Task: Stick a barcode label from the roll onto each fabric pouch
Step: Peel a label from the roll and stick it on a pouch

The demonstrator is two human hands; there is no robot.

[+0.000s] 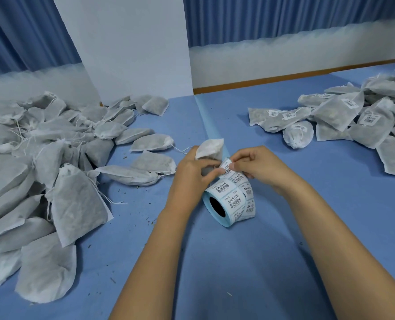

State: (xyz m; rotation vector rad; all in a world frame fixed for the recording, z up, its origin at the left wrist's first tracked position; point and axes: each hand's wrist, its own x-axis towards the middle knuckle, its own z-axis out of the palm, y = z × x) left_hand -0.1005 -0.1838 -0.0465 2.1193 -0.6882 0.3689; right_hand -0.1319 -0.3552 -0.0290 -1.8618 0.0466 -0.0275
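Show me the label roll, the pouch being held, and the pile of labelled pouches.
label roll (235,202), head view, outer labelled face.
held pouch (211,147), head view, upper fabric.
labelled pile (374,129), head view, a top pouch.

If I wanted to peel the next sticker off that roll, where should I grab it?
Probably at its lifted upper edge, where the right hand pinches the label now, coming from the right. That edge stands off the strip; lower labels lie flat on the roll.

The blue cloth-covered table (261,262) bore unlabelled grey-white fabric pouches (76,204) heaped left, labelled pouches (374,125) heaped right. A white barcode-label roll (234,205) lay between, amid dark crumbs (149,219).
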